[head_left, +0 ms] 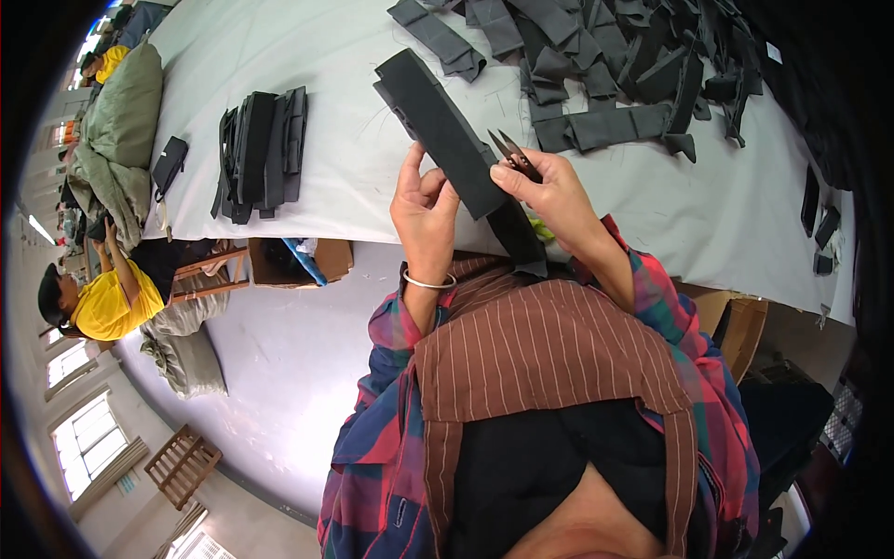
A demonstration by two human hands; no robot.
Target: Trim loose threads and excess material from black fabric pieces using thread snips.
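A long black fabric strip [442,130], folded and flat, is held up at a slant over the table's near edge. My left hand [426,210] grips its left edge, with the fingers partly hidden behind it. Dark thread snips [515,155] sit in my right hand [559,197], their blades pointing up and left beside the strip. The thumb of that hand also presses on the strip's right edge. The strip's lower end hangs down by my apron. Something yellow-green shows behind my right wrist; I cannot make out what it is.
A loose heap of black fabric pieces [605,65] covers the far right of the white-covered table [349,168]. A neat stack of black strips [261,154] and a black pouch [169,166] lie left. Below stands an open cardboard box [333,261]. A co-worker in yellow [116,300] is at far left.
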